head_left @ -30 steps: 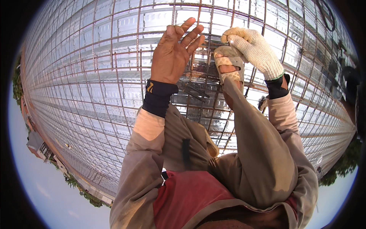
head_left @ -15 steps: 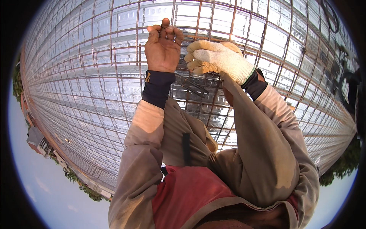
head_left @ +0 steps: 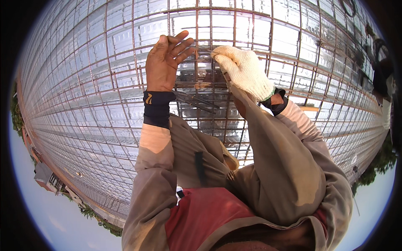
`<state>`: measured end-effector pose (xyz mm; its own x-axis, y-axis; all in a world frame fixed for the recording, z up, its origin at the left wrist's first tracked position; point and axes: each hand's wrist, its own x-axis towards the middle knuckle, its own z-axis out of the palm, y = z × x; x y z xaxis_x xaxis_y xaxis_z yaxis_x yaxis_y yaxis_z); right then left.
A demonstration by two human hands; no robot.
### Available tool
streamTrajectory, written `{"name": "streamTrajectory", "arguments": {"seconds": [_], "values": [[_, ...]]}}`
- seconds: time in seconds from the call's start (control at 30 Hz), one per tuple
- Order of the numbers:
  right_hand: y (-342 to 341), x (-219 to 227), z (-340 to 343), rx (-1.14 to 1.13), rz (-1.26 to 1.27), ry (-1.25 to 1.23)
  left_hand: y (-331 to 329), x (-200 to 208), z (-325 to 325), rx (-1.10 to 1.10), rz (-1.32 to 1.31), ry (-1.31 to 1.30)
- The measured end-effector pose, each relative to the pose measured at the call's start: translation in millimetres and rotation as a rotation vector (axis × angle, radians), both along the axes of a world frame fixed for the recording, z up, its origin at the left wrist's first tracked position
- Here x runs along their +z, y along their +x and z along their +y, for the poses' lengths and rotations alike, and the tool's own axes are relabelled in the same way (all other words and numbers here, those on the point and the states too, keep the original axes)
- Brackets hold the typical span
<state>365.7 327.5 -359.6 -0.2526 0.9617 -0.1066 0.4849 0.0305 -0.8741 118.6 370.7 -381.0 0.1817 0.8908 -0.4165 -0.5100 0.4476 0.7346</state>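
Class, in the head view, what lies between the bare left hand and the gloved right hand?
In the head view, crossing bars of the metal grid lie between the left hand and right hand, with pale sheeting beneath.

The right hand [head_left: 243, 69], toward one o'clock, wears a cream-white knit glove [head_left: 252, 83] edged in green. At ten o'clock, a near-black wristband [head_left: 158, 111] bears a yellow mark. Rust-brown rebar [head_left: 197, 25] makes a grid pattern over silvery-white, ribbed metal sheets [head_left: 121, 21]. The trousers [head_left: 289, 163] are olive-brown with a paler tan patch; the top [head_left: 205, 209] is red, its sleeves [head_left: 151, 192] greyish brown. Pale blue sky [head_left: 54, 219] fills eight o'clock. Foliage [head_left: 382, 165] between three and four seems dark green, though the shadowed rim makes that uncertain.
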Motion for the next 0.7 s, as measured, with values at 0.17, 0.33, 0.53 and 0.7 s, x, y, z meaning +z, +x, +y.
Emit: {"name": "streamTrajectory", "arguments": {"seconds": [0.17,0.33,0.53,0.7], "values": [[50,-15,-2,0.083,-0.302,0.284,0,11,-2,-0.328,0.314,-0.121],[83,-8,21,0.262,-0.594,0.625,0,20,-5,-0.587,0.559,0.013],[59,14,53,0.236,-0.281,0.074,4,20,-6,-0.129,1.313,0.869],[40,21,64,0.285,-0.327,0.029,-19,18,-13,-0.373,1.082,0.646]]}}
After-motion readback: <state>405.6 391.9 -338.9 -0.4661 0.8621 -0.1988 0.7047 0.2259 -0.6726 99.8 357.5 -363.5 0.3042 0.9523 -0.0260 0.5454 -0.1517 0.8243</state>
